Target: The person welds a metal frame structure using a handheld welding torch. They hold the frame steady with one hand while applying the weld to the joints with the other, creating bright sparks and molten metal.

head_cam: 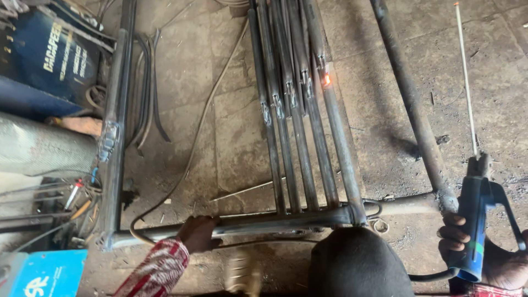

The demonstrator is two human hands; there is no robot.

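Steel frame (286,220): the left hand (199,232) grips its crossbar. The right hand (459,236) clasps the blue electrode holder (477,220); 1 weld (326,80) glows, so steadiness matters.

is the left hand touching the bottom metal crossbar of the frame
Touching: the head view shows the left hand with fingers wrapped over the crossbar, no gap visible.

a welding workshop: steel pipe frame (297,137) with glowing weld (326,80), stained concrete floor (374,121).
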